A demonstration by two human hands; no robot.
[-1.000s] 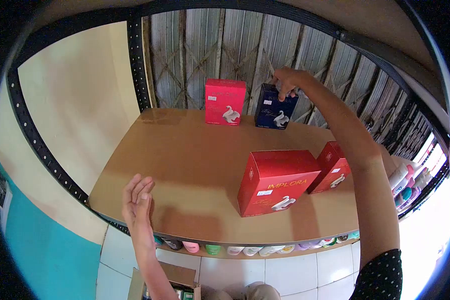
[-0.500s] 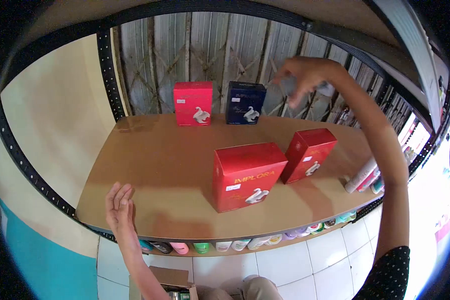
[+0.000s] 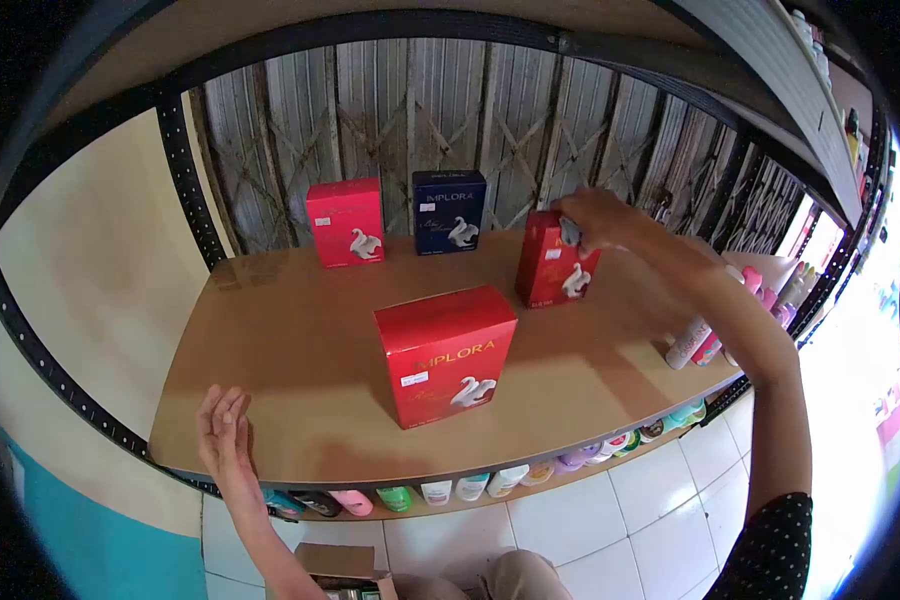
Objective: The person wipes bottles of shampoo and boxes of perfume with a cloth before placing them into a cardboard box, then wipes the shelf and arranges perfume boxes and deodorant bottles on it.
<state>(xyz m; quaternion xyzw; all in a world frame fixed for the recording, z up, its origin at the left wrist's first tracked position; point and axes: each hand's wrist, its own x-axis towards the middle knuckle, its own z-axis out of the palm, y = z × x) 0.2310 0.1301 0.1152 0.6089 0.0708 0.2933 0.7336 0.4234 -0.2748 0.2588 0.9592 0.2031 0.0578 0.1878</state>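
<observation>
Just right of and nearer than the navy box [image 3: 449, 215], the slim red box [image 3: 548, 272] is gripped at its top by the right hand's [image 3: 600, 220] closed-in fingers and is best kept upright, while the left hand [image 3: 227, 440], front-left of the navy box, is held half-open, empty.

The single head-worn camera looks from in front of and above the shelf [image 3: 280, 345], facing forward and down across it from close by.
</observation>
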